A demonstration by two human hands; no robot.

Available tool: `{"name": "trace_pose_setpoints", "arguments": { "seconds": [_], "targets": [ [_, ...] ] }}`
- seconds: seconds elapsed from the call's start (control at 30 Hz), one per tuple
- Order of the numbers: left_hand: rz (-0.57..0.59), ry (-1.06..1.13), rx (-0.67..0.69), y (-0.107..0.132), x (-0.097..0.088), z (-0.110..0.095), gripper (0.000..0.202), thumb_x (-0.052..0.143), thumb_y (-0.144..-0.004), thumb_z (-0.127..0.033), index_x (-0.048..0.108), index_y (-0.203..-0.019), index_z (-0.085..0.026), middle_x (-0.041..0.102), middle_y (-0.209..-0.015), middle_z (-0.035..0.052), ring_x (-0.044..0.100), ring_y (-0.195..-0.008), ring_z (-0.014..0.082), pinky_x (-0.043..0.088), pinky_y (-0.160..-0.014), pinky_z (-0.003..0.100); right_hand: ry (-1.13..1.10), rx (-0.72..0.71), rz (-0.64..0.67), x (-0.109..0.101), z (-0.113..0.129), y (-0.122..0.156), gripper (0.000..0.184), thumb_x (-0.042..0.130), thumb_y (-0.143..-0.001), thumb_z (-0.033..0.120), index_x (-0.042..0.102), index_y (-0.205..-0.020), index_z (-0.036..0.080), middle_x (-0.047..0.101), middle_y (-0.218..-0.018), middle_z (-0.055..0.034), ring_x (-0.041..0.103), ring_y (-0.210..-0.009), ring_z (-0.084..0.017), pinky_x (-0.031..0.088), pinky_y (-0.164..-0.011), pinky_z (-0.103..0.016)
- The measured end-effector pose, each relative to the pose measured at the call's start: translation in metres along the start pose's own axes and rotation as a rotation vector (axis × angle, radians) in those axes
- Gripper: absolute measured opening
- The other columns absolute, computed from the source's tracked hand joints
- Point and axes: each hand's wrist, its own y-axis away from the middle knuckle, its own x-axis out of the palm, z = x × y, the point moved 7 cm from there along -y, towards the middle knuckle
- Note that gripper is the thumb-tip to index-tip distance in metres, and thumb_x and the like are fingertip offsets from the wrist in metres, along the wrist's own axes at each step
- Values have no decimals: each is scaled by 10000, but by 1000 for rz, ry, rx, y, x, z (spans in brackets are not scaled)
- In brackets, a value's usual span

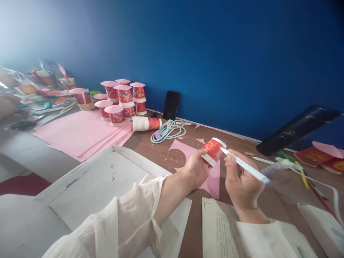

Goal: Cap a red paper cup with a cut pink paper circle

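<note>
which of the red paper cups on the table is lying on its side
The stack of cups just left of the coiled cable, white rims pointing left. The capped cups behind it all stand upright under pink paper lids.

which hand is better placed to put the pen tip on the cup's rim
Right. The right hand already grips the white pen, whose tip sits at the rim of the red paper cup. The left hand is occupied holding that cup tilted on its side.

Left hand (196, 168) curled in grip; right hand (240, 179) pinching.
</note>
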Motion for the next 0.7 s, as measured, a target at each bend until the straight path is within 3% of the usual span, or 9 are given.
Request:
{"name": "trace_pose_setpoints", "arguments": {
  "seconds": [0.7],
  "targets": [
    [-16,11,23,4,5,-3,168,551,-842,-121,717,-858,-138,731,-876,65,676,-931,182,456,-1022,292,75,-44,43,6,7,-1,163,607,-917,225,731,-994,153,774,-918,-108,738,-873,-248,576,-803,-367]
  ]
}}
